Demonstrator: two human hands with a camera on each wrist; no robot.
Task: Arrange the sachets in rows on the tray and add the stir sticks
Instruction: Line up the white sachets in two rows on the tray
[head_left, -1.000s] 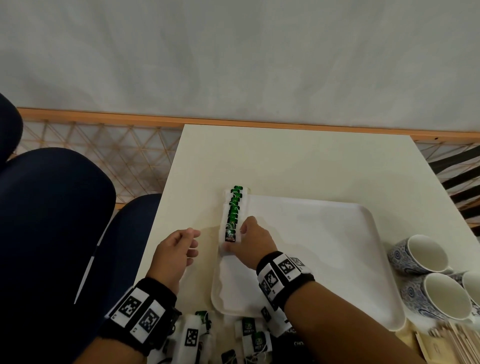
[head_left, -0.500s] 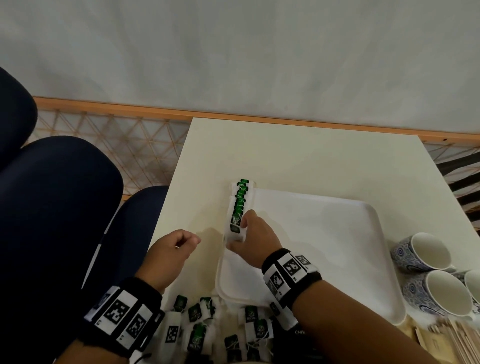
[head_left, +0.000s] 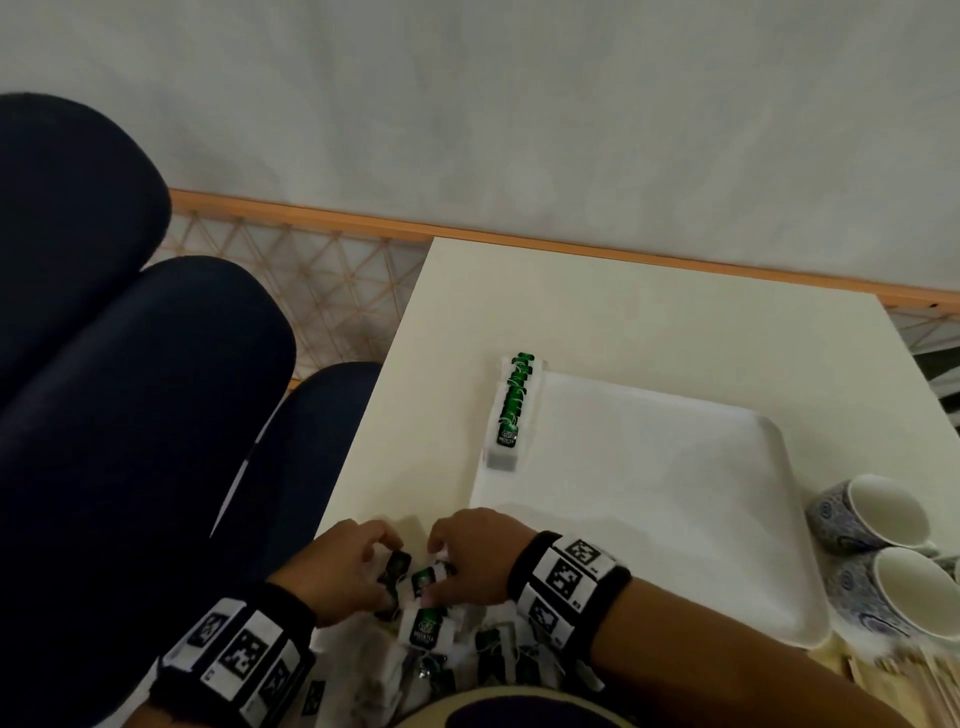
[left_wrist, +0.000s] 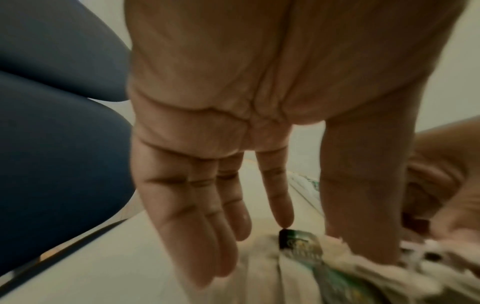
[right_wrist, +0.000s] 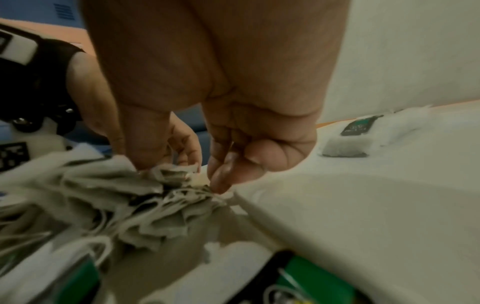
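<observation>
A: Reaching into the loose pile of sachets (head_left: 426, 629) at the near table edge, the left hand (head_left: 332, 566) has dropped back from beside the tray; its fingers (left_wrist: 207, 216) are nearly straight, index tip and thumb touching a green-labelled sachet (left_wrist: 301, 244) without closing on it.

B: And to its right?

A: The right hand (head_left: 472, 556) has left the row (head_left: 511, 410) it was pressing and come down to the same pile. Its thumb and fingertips (right_wrist: 221, 181) pinch the pile's paper and strings.

B: So that row is settled?

A: Likely. It stands alone on the tray's (head_left: 675, 519) left rim, well beyond both hands. A second row comes next, judging by the bare tray. The stir sticks (head_left: 914, 675), far right of the hands, lie untouched.
</observation>
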